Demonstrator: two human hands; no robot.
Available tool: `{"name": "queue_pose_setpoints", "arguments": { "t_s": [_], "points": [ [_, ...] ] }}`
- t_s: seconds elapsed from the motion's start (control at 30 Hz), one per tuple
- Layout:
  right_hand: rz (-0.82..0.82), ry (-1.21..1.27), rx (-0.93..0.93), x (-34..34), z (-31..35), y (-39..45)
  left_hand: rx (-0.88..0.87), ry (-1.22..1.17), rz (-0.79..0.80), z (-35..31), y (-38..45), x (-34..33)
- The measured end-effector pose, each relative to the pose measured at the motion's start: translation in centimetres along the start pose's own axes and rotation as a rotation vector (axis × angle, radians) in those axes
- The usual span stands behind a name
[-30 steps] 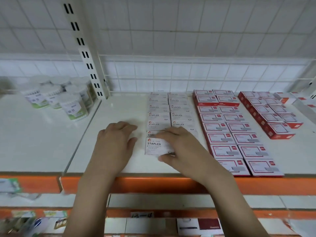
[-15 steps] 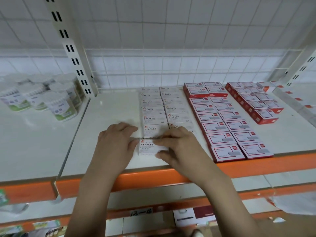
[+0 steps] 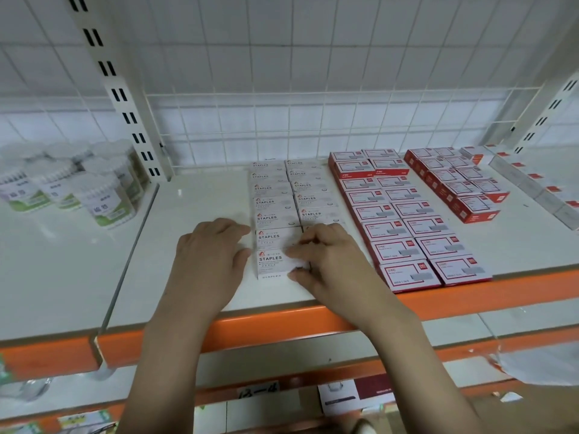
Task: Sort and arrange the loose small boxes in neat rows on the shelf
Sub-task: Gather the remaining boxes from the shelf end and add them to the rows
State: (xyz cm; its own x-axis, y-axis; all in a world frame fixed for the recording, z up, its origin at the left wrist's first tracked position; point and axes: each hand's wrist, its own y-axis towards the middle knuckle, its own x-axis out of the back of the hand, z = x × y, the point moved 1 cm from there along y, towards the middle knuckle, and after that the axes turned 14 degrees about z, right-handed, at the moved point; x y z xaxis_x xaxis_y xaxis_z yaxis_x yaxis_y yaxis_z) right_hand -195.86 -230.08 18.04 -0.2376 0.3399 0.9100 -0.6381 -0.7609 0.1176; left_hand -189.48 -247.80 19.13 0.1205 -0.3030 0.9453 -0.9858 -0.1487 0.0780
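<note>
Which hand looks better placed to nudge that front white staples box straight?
Probably the right hand: its fingers already pinch the front staples box from the top and near edge. The left hand only lies flat beside the box's left side, as a stop.

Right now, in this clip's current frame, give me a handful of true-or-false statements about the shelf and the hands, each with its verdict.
1. The right hand pinches the front white staples box. True.
2. The left hand holds a red box in the air. False: it rests flat on the shelf, against the front white box's left side.
3. The red-and-white boxes lie right of the white staples rows. True.
4. The round tubs stand between the white and red rows. False: they stand far left, beyond the slotted upright.
5. The shelf's front edge is blue. False: it is orange.
</note>
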Motion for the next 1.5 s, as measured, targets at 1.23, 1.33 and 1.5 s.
{"name": "queue_pose_setpoints", "arguments": {
  "t_s": [1.23,1.33,1.5],
  "points": [
    [-0.393,-0.317,-0.713,28.1,-37.5,-40.5,-0.581,-0.076,0.15,-56.9,10.0,-14.9],
    [-0.402,-0.285,-0.737,28.9,-40.3,-41.8,-0.581,-0.082,0.162,-60.0,11.6,-15.9],
    [-0.411,-0.259,-0.801,30.3,-45.3,-43.5,-0.604,-0.087,0.217,-65.0,15.9,-18.4]
  ]
}}
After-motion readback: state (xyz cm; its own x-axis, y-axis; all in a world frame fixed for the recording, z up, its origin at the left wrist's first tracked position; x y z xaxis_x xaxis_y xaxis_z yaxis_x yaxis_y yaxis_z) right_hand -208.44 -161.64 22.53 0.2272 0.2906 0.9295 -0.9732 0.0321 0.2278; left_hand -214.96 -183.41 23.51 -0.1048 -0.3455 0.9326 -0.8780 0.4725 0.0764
